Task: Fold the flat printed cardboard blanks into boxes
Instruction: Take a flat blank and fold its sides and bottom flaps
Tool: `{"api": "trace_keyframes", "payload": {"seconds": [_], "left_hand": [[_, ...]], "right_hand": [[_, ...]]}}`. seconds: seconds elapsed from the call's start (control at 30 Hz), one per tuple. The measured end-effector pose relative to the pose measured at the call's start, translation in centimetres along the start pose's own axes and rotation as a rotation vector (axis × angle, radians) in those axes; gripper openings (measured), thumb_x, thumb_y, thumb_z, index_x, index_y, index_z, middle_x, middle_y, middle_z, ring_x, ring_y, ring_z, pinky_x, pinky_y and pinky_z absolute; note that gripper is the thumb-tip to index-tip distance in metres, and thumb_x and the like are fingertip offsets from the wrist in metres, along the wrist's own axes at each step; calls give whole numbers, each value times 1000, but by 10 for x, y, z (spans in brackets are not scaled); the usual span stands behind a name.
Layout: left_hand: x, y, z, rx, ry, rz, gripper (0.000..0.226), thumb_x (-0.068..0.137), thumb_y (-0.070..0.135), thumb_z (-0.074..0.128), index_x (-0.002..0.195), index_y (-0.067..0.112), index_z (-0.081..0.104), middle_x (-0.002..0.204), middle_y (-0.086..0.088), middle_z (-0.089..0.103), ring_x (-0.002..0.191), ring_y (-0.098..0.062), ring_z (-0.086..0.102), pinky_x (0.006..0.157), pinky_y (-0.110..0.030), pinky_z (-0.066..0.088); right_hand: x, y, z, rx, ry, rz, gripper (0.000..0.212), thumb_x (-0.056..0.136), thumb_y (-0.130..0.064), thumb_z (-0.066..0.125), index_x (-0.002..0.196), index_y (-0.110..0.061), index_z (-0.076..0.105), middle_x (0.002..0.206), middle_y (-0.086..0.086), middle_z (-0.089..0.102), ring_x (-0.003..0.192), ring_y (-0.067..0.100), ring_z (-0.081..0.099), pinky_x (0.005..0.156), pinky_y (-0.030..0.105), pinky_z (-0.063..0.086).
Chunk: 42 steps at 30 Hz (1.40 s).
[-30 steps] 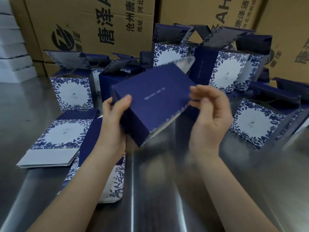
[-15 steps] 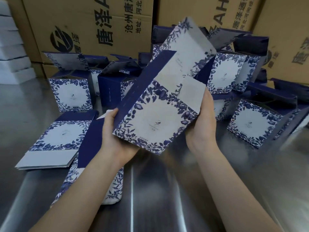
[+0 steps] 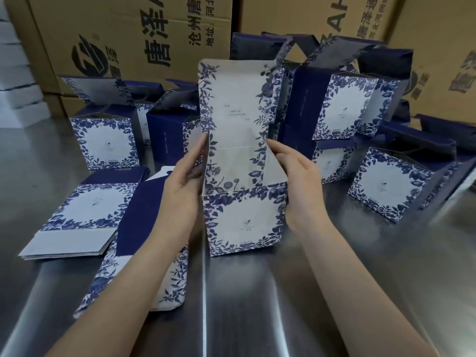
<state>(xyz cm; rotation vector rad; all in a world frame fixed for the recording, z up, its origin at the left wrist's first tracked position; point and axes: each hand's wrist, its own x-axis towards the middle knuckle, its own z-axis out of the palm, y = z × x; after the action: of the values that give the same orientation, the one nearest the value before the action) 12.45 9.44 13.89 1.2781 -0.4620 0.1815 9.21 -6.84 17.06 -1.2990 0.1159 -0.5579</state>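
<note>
A blue-and-white floral box [image 3: 244,220] stands upright on the steel table, its lid flap [image 3: 234,104] raised tall behind the open top. My left hand [image 3: 184,176] lies flat against the box's left side with straight fingers reaching up its edge. My right hand [image 3: 296,181] holds the right side, fingers stretched along the upper rim. Flat printed blanks [image 3: 74,217] lie stacked at the left, and another blank [image 3: 144,228] lies under my left forearm.
Several folded boxes with open lids [image 3: 105,143] [image 3: 342,106] [image 3: 389,184] crowd the back and right of the steel table [image 3: 257,305]. Large brown cartons [image 3: 144,34] form a wall behind them. White foam pieces [image 3: 15,73] are stacked at far left.
The box was held tilted in the air and turned over. Now it stands upright on the table with its lid flap up, and both hands have shifted to its sides.
</note>
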Motion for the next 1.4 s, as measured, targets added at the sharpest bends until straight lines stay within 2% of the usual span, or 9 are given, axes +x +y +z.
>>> {"api": "trace_keyframes", "payload": {"seconds": [0.17, 0.33, 0.53, 0.73, 0.93, 1.07, 1.2, 1.3, 1.4], "left_hand": [[1, 11, -2, -24, -19, -73, 38, 98, 35, 44, 132, 32, 61, 134, 10, 62, 125, -9, 57, 106, -37, 45], [1, 12, 2, 28, -12, -204, 35, 78, 25, 59, 108, 34, 74, 129, -3, 63, 117, -21, 61, 101, -39, 46], [1, 16, 10, 94, 86, -265, 46, 68, 8, 52, 99, 33, 74, 114, -4, 64, 103, -37, 61, 95, -54, 49], [1, 14, 7, 59, 28, -249, 28, 88, 15, 50, 83, 32, 72, 100, -2, 67, 87, -18, 62, 76, -36, 47], [2, 17, 5, 94, 45, -275, 22, 70, 17, 50, 72, 29, 68, 88, -12, 58, 79, -26, 52, 65, -35, 40], [3, 14, 3, 7, 76, -242, 31, 76, 11, 56, 93, 35, 66, 108, 3, 62, 89, -21, 61, 67, -33, 48], [5, 9, -1, -132, 72, -194, 61, 91, -2, 53, 128, 46, 44, 138, 14, 49, 107, -4, 65, 65, -21, 55], [6, 6, -5, -109, 58, -158, 70, 91, 1, 58, 131, 55, 39, 141, 14, 48, 134, -14, 47, 88, -32, 55], [8, 4, -7, -67, 51, -134, 66, 91, 1, 59, 120, 60, 53, 133, 18, 52, 134, -9, 45, 107, -40, 44]], "right_hand": [[0, -1, 0, 51, -118, 74, 26, 94, -4, 53, 102, -16, 74, 92, 2, 76, 79, 12, 70, 68, 23, 57], [3, 1, -2, 55, -143, 131, 23, 91, -2, 55, 95, -16, 73, 84, 3, 74, 71, 15, 67, 60, 23, 54], [5, 4, -7, -94, -119, 164, 39, 83, 5, 49, 97, -20, 76, 92, 11, 73, 78, 24, 61, 73, 36, 49], [5, 2, -7, -176, -165, 152, 28, 85, -6, 56, 96, -24, 74, 95, 6, 68, 81, 21, 60, 71, 31, 47], [5, 1, -7, -295, -145, 120, 33, 59, -15, 51, 83, -23, 72, 105, 6, 69, 88, 23, 55, 79, 39, 41], [6, 5, -10, -274, -195, 93, 34, 74, -6, 52, 94, -25, 72, 134, -8, 56, 117, 13, 56, 95, 39, 44], [7, 4, -13, -170, -276, 16, 64, 68, -10, 53, 123, -43, 52, 133, -10, 55, 106, 13, 59, 91, 37, 50], [9, 3, -15, -183, -302, -22, 74, 69, -11, 54, 128, -55, 44, 133, -6, 53, 104, 14, 57, 88, 31, 51], [9, 5, -14, -220, -304, -27, 63, 73, -10, 52, 127, -42, 57, 126, -10, 58, 104, 8, 58, 90, 27, 48]]}}
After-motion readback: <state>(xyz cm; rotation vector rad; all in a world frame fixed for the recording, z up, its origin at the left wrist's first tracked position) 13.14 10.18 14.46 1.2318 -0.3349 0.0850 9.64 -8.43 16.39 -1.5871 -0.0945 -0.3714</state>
